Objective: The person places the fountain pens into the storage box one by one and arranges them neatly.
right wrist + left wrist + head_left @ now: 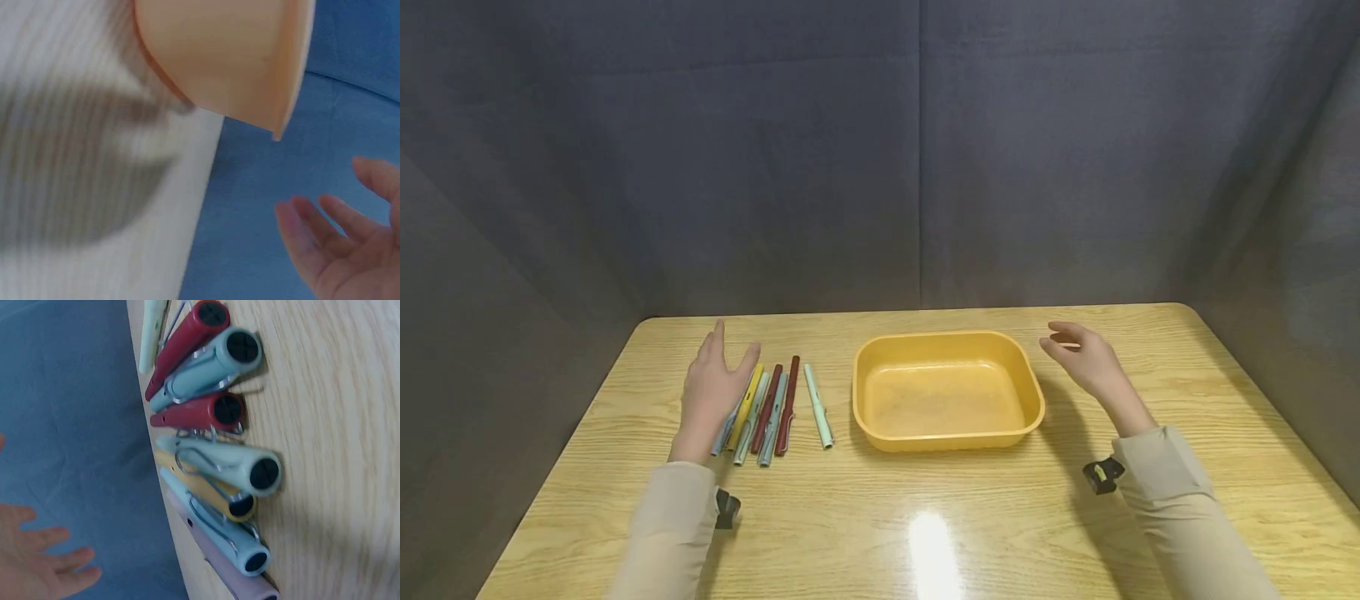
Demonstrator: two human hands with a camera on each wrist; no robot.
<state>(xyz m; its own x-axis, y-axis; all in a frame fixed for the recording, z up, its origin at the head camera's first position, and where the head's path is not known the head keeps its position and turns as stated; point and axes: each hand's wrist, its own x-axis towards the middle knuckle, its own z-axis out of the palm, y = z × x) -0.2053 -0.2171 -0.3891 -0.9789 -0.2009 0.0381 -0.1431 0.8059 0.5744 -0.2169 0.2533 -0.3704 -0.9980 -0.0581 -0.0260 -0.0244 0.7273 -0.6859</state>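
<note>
Several capped pens with wire clips lie side by side on the left of the wooden table. Among them are a yellow pen [746, 408], a dark red pen [788, 406] and a blue-green pen [772, 419]; a lilac pen [228, 556] shows at the group's edge in the left wrist view. A pale mint pen [817, 406] lies a little apart. My left hand [709, 397] hovers over the left side of the pens, fingers spread and holding nothing. Beside the right end of a yellow plastic tub [947, 442], my right hand [1084, 357] hangs in the air with fingers loosely bent, holding nothing.
The tub is empty and stands mid-table, right of the pens. A wooden table [820, 517] carries everything, with dark cloth [775, 167] hanging behind and at both sides. A small black camera [1102, 475] sits at the right wrist, another at the left.
</note>
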